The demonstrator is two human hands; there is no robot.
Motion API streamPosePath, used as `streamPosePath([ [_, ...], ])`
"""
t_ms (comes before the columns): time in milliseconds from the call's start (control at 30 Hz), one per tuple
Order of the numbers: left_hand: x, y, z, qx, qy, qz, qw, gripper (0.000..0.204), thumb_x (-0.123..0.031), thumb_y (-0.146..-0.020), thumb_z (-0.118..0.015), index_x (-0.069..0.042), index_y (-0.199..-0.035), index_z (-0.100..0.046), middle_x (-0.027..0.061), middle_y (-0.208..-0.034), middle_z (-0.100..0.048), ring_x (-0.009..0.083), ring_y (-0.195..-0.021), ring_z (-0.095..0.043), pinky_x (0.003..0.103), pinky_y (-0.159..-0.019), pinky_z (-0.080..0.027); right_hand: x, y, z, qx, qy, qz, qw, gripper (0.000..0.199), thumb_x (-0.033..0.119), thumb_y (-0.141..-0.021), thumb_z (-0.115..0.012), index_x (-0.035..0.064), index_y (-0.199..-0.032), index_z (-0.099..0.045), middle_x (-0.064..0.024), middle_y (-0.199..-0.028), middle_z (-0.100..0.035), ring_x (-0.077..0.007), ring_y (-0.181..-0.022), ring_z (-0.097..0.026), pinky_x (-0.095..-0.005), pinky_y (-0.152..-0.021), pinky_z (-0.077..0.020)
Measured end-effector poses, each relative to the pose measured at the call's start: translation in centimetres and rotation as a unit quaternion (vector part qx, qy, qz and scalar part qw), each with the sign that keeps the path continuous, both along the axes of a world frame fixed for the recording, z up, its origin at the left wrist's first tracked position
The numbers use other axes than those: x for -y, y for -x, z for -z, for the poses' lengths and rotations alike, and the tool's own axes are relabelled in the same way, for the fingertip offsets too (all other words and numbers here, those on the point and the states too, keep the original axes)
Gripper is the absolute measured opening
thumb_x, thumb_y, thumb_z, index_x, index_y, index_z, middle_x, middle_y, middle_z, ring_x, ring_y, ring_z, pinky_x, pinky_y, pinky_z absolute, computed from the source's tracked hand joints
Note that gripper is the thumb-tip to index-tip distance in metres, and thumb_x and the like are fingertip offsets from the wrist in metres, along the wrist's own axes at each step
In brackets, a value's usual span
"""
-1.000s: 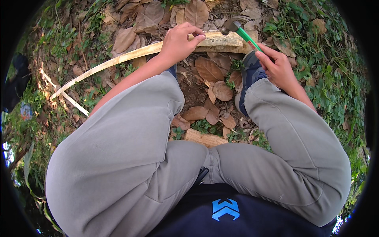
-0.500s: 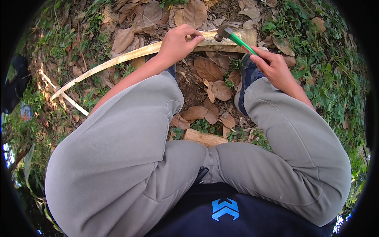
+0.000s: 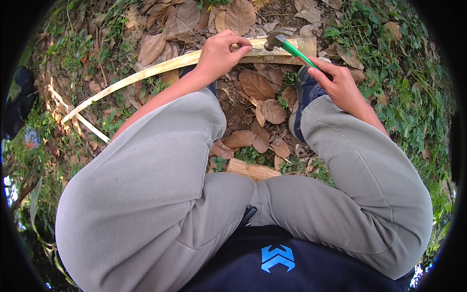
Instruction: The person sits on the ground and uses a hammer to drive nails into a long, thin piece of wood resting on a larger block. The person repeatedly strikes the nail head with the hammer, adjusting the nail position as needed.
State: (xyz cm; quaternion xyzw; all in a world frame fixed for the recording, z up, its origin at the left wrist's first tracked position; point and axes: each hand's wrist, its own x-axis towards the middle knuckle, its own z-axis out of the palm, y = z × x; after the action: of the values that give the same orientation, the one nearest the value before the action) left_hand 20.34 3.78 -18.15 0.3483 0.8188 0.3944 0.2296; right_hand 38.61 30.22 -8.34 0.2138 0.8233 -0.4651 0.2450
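Note:
Across the ground ahead lies a long pale wood strip (image 3: 131,79), which looks curved and runs from the far left toward a wider wooden board end (image 3: 305,45) at the right. Over this wood, my left hand (image 3: 220,56) is closed, thumb and forefinger pinching a thin nail (image 3: 255,48) that shows only in part. My right hand (image 3: 336,82) grips the green handle of a claw hammer (image 3: 291,48). The hammer's metal head is over the board, just right of my left fingertips, its striking face turned toward the nail. Whether nail and hammer touch, I cannot tell.
Between my shoes a short wood block (image 3: 253,169) lies near my lap. Dry brown leaves (image 3: 255,85) and green plants (image 3: 404,92) cover the ground. Another thin pale stick (image 3: 90,129) crosses the strip's left end. A dark object (image 3: 22,100) is at the far left.
Almost nothing differs. The wood strip's left part has shifted very slightly; both hands and the hammer hold the same place.

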Motion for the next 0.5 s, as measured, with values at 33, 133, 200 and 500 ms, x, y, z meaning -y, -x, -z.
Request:
streamPosePath([
  [33,-0.1,0.0,0.1,0.004,-0.003,0.001,1.000,0.017,-0.024,-0.088,-0.080,-0.011,-0.097,-0.082,0.0071,-0.089,-0.071,0.0179,-0.069,-0.065,0.033,-0.067,-0.054,0.0,-0.2,0.2,-0.020,-0.005,-0.007,1.000,0.041,0.029,-0.104,-0.066,0.0034,-0.136,-0.066,-0.0220,-0.112,-0.076,-0.0282,-0.093,-0.073,-0.0367,-0.085,-0.0541],
  [133,-0.2,0.2,0.1,-0.005,0.011,0.008,1.000,0.018,-0.026,-0.087,-0.080,-0.011,-0.097,-0.083,0.0082,-0.089,-0.072,0.0194,-0.071,-0.066,0.034,-0.070,-0.055,-0.1,-0.5,0.8,-0.064,-0.018,-0.025,0.997,0.040,0.028,-0.104,-0.066,0.0032,-0.136,-0.066,-0.0229,-0.116,-0.075,-0.0319,-0.100,-0.074,-0.0380,-0.087,-0.0544],
  [200,-0.3,0.3,0.0,0.008,0.022,0.001,1.000,0.020,-0.027,-0.086,-0.080,-0.011,-0.097,-0.084,0.0092,-0.090,-0.073,0.0203,-0.073,-0.068,0.035,-0.072,-0.056,0.0,-0.5,0.8,-0.078,-0.021,-0.034,0.996,0.040,0.028,-0.104,-0.066,0.0031,-0.135,-0.066,-0.0234,-0.119,-0.074,-0.0340,-0.104,-0.073,-0.0387,-0.088,-0.0545],
  [500,-0.2,0.7,0.2,0.012,0.032,0.001,0.999,0.020,-0.026,-0.086,-0.082,-0.015,-0.102,-0.084,0.0037,-0.083,-0.069,0.0113,-0.064,-0.054,0.030,-0.063,-0.048,0.7,-0.5,1.1,-0.160,-0.024,-0.028,0.986,0.038,0.025,-0.104,-0.066,0.0017,-0.134,-0.066,-0.0233,-0.117,-0.074,-0.0355,-0.104,-0.074,-0.0385,-0.089,-0.0551],
])
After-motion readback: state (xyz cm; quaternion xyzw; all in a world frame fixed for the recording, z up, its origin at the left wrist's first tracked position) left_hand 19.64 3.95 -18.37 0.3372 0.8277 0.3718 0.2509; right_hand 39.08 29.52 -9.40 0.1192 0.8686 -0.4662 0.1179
